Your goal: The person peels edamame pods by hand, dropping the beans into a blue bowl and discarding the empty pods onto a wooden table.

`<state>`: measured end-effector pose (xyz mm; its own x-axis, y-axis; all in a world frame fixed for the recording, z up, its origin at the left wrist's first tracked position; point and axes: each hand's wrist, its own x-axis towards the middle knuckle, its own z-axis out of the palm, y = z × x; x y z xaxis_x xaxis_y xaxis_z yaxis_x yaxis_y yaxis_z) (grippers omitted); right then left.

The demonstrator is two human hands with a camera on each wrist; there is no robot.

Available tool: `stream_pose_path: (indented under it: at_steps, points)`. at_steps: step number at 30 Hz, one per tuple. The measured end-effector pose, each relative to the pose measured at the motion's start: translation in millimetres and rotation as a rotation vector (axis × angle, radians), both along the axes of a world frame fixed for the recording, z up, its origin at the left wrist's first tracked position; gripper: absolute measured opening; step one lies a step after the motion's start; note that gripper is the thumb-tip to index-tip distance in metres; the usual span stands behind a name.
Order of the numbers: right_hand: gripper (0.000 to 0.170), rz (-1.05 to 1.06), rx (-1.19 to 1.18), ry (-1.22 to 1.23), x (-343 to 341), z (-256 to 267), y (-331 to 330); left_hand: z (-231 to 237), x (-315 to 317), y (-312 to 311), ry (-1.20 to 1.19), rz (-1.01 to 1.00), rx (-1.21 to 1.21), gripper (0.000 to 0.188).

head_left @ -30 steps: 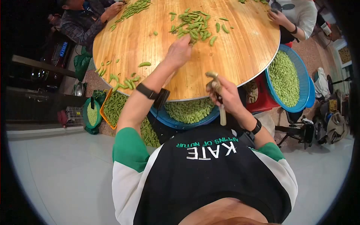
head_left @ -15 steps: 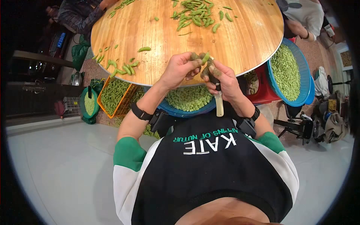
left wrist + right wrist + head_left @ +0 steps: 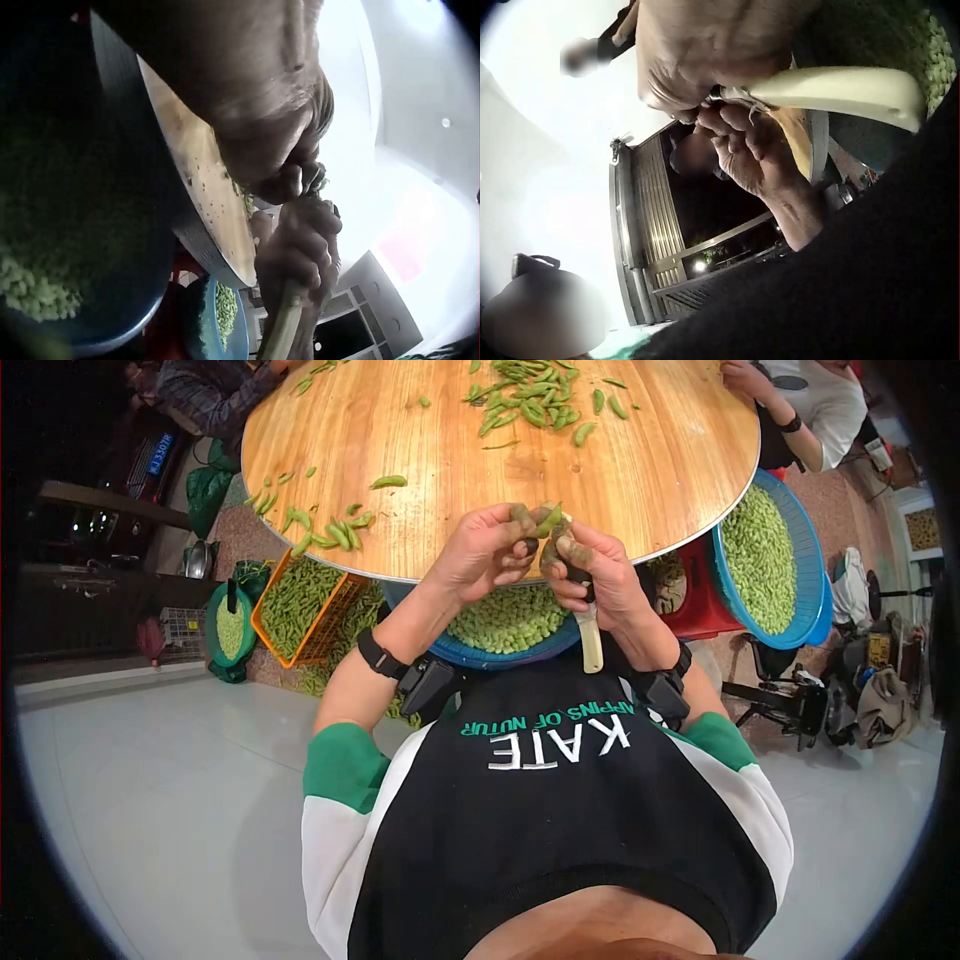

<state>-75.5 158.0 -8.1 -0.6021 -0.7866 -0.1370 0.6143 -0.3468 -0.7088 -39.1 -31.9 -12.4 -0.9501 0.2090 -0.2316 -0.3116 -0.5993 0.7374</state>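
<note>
My left hand (image 3: 478, 557) pinches a green soybean pod (image 3: 549, 522) between thumb and fingers, close over the near edge of the round wooden table (image 3: 340, 445). Beside it, my right hand (image 3: 598, 568) grips a tool with a cream handle (image 3: 592, 647), which points back toward my body; its working end is hidden in the fingers. The fingertips of both hands meet around the pod. Dark stains cover the thumbs and fingertips. In the right wrist view the cream handle (image 3: 840, 90) has a small hole near its end.
Pods (image 3: 530, 402) are heaped at the far side of the table, with several more at its left edge. Below the hands is a blue basin (image 3: 455, 653) of shelled beans; another blue basin (image 3: 813, 575) stands right. An orange crate (image 3: 328, 635) holds pods. Two people sit across.
My left hand has come back from the far pod pile to meet the right hand, bringing a pod. Over the last half second both hands have stayed together at the table's edge.
</note>
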Motion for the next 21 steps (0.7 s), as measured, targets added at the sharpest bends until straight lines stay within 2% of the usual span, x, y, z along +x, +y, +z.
stream_pose_path:
  at_steps: [2,4,6,8,9,10,12,13,14,16,17,19,21]
  points:
    - [0.024,0.026,-0.056,-0.055,-1.9,-3.6,1.8,-8.1,-0.6,-1.9,-0.011,-0.107,0.228,0.014]
    - [0.028,0.131,-0.157,-0.132,-5.6,-9.8,4.7,-8.6,0.0,-2.1,-0.016,-0.138,0.277,0.015]
    - [0.029,0.102,-0.130,-0.190,-10.8,-10.5,3.4,-10.3,0.0,-0.7,-0.023,-0.169,0.326,0.016]
    - [0.030,0.072,-0.106,-0.246,-11.3,-13.7,3.2,-12.4,-2.6,1.1,0.221,0.061,-0.380,0.018]
    - [0.027,0.060,-0.108,-0.309,-11.2,-19.0,2.5,-2.9,0.5,3.2,0.229,0.087,-0.524,0.012]
    - [0.024,0.049,-0.108,-0.376,-10.7,-22.8,2.4,1.1,0.7,3.3,0.228,0.087,-0.523,0.012]
    - [0.022,0.071,-0.140,-0.392,-8.2,-24.7,1.5,5.9,6.3,3.3,0.712,0.202,-1.347,0.008]
    - [0.024,0.102,-0.168,-0.417,-7.3,-23.2,0.5,13.4,7.2,5.3,0.859,0.270,-1.424,0.008]
    - [0.025,0.130,-0.196,-0.442,-6.7,-22.6,-0.1,12.5,8.3,3.1,0.854,0.270,-1.424,0.008]
    - [0.026,0.160,-0.221,-0.475,-5.6,-27.0,-0.4,11.7,9.6,-3.8,0.970,0.178,-1.531,0.011]
    - [0.026,0.191,-0.248,-0.503,-4.7,-28.8,-0.6,13.2,9.7,-5.8,0.967,0.174,-1.530,0.011]
    - [0.026,0.196,-0.264,-0.490,-2.4,-25.1,-1.8,21.8,10.4,-7.1,0.633,0.019,-1.274,0.015]
    - [0.025,0.204,-0.282,-0.465,-2.9,-23.1,-3.0,16.2,9.5,-4.7,0.695,0.083,-1.261,0.016]
